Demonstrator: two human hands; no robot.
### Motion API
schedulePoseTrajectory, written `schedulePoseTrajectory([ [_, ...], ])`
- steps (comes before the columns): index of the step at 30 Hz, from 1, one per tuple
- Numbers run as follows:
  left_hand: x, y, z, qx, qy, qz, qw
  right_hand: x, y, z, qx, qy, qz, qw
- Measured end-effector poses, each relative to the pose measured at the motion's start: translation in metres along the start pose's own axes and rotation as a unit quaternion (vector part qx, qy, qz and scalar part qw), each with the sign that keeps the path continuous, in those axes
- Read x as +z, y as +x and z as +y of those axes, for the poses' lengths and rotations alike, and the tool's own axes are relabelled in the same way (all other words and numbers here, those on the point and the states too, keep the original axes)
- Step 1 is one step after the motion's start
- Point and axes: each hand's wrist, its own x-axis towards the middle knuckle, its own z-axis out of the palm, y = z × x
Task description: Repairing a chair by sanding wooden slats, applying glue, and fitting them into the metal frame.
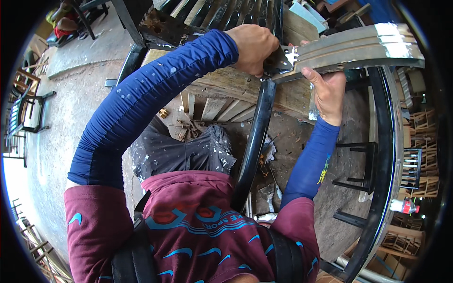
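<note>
My left hand (pixel 253 48) is closed in a fist around a dark, flat, pointed piece with small holes (pixel 277 61). What lies inside the fist is hidden. That dark piece meets the left end of a curved, grooved grey-brown slat (pixel 347 48), beside a white smear. A broad white patch covers part of the slat's right end. From the near side, my right hand (pixel 329 92) grips the slat, its thumb against the near edge and other fingers hidden beneath. A glossy black post (pixel 259 122) of a chair-like frame runs from under the joint down past my right side.
A worn wooden bench (pixel 222 82) stands under the work, with black slats (pixel 231 14) behind. A long curved black rail (pixel 380 188) lies at the right. Brushes (pixel 266 195) and scraps lie on the floor (pixel 61 118). Another person (pixel 66 26) sits far left.
</note>
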Motion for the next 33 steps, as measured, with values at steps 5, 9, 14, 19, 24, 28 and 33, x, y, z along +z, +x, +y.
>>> schedulePoseTrajectory([
  [5,-0.001,-0.001,-0.004,0.018,-0.015,0.022,0.999,0.006,0.001,0.006,-0.026,0.006,0.023,0.999],
  [9,-0.003,0.002,-0.004,0.004,-0.023,-0.002,1.000,0.006,0.003,0.009,-0.028,-0.001,0.023,0.999],
  [14,-0.006,0.005,-0.002,0.011,-0.011,0.007,1.000,0.003,0.003,0.012,-0.032,-0.023,0.001,0.999],
  [19,-0.007,0.002,-0.001,-0.017,-0.017,0.018,1.000,0.009,0.005,0.008,-0.042,0.035,0.024,0.998],
  [24,-0.009,0.001,0.001,-0.021,-0.003,0.002,1.000,0.015,0.008,0.001,-0.002,0.106,0.043,0.993],
  [28,-0.012,0.003,0.002,-0.002,0.002,-0.003,1.000,0.015,0.007,0.000,-0.014,0.071,0.028,0.997],
  [33,-0.007,0.008,0.005,0.012,0.010,0.018,1.000,0.018,0.002,0.009,-0.003,0.054,0.041,0.998],
])
